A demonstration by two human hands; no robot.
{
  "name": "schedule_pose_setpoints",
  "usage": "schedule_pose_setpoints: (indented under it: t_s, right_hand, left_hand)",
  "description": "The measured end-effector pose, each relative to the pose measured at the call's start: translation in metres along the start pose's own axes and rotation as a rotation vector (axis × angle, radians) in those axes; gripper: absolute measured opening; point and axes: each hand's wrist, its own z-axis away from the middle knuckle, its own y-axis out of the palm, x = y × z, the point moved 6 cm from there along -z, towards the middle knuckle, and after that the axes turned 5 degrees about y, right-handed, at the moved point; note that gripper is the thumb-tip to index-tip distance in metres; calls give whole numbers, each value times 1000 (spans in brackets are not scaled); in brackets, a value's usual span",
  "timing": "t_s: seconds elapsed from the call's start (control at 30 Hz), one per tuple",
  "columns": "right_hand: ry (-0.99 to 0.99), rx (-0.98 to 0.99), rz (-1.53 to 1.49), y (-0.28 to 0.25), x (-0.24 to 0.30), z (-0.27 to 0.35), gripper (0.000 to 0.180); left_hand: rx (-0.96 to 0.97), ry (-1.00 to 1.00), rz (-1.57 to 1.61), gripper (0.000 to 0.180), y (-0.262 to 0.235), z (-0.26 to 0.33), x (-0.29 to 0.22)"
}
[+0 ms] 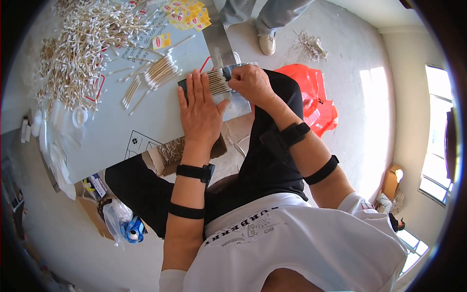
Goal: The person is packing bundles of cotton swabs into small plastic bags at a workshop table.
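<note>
A row of cotton swabs [218,82] lies side by side on a dark flat sheet [182,84] at the table's near right corner. Across its left end my left hand [200,114] rests flat, fingers stretched out. My right hand [252,83] is closed at the row's other end, knuckles up, against the white tips; its fingers hide whatever they pinch. Just left of my left hand sits a small stack of swabs [161,72], with a few loose swabs [131,91] beside it.
A big heap of swabs [87,44] covers the table's far left, near yellow labels [187,13]. An open carton of swabs [171,152] stands below the table edge. A red plastic bag [316,97] lies on the floor at right. Another person's legs [279,19] are beyond the table.
</note>
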Motion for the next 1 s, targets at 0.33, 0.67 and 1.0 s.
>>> schedule_pose_setpoints:
  t_s: [0.33,0.67,1.0]
  right_hand:
    - [-98,47,-39,-4,1,9,12]
    - [-402,-16,45,-10,17,13,70]
    - [-471,-183,-56,-10,15,37,41]
  left_hand:
    - [5,-3,20,76,0,4,0]
    - [-27,25,14,76,-5,-2,0]
    - [-9,30,25,79,-7,-3,-3]
